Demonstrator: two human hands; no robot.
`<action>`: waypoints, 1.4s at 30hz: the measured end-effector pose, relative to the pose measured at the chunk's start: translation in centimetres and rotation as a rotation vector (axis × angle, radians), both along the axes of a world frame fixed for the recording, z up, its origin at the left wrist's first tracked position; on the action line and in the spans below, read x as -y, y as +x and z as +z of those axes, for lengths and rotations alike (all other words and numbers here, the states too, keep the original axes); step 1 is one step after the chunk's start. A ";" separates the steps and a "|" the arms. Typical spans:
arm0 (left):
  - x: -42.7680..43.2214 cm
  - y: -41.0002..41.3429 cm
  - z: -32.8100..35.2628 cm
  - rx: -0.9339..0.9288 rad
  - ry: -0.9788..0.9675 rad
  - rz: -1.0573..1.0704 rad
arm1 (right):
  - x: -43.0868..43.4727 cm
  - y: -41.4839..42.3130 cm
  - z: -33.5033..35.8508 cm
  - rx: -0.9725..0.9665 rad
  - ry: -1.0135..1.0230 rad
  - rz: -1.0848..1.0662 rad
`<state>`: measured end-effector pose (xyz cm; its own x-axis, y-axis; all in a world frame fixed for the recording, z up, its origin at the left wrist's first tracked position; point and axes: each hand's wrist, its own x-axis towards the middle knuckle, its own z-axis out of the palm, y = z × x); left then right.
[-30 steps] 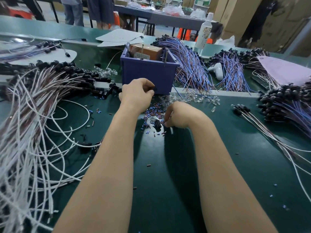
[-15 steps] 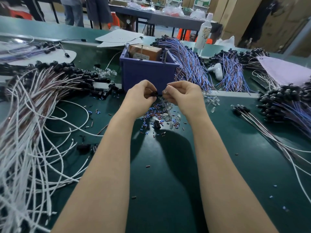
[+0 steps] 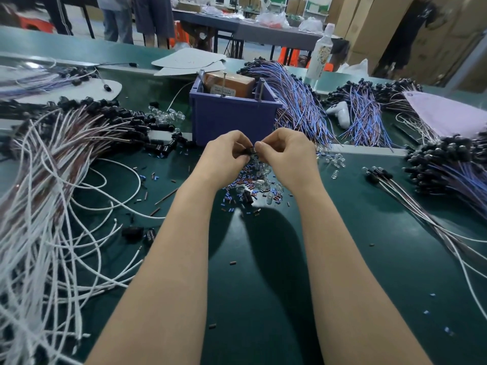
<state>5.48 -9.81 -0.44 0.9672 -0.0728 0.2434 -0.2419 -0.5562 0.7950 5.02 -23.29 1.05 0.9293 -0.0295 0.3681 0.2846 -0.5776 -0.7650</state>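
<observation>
Black plastic piece point(image 3: 249, 152) is pinched between the curled fingers of the left hand point(image 3: 224, 160) and the right hand point(image 3: 287, 156). It is held above a loose heap of sleeves and clear bulbs point(image 3: 259, 184), just in front of the purple bin point(image 3: 232, 122), well away from the near edge of the matte green surface point(image 3: 263, 272). Most of the piece is hidden by fingertips, so its shape and long axis cannot be made out. White cords point(image 3: 31, 196) are cut off at the left edge.

purple bin point(image 3: 232, 122), white bottle point(image 3: 320, 52), white cables point(image 3: 47, 206)
</observation>
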 end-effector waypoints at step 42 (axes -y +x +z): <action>4.4 -1.2 2.1 -0.461 -0.419 -0.212 | 1.9 1.0 -0.2 -0.147 1.082 -0.081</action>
<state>4.33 -14.23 1.66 0.9542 -0.2628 -0.1432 0.1048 -0.1549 0.9824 6.02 -25.18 0.89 0.9426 -0.3338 -0.0039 0.1406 0.4077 -0.9022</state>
